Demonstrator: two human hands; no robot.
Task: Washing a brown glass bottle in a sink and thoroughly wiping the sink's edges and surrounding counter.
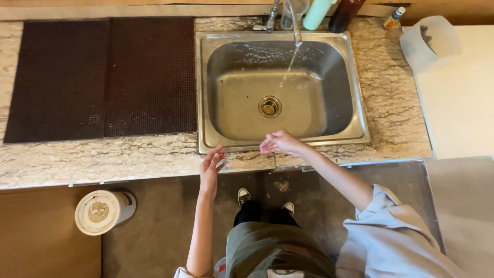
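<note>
Left hand (212,163): open, fingers spread and loosely extended, nothing held. Positioned at the front edge of the marble-pattern countertop (128,159), just short of the steel sink (206,92).

Right hand (279,143): open, fingers relaxed and slightly curled, nothing held. Positioned over the near rim of the sink, beside and slightly ahead of the left hand, the two apart and not touching.

Beyond both hands: drain (269,106) at the centre of the basin, directly ahead. Further out, faucet (293,20) at the far rim, with a thin water stream (289,64) falling into the basin, well clear of either hand.

Far side of the faucet: pale green bottle (317,13) and dark bottle (343,14). Left of the left hand, well apart: dark drying mat (103,77). Below, on the floor: white bucket (103,211).

Judgement: work at the sink with the tap running, hands not under the flow. Reaching the stream would call for extending both hands forward, past the drain, toward the far side of the basin.
</note>
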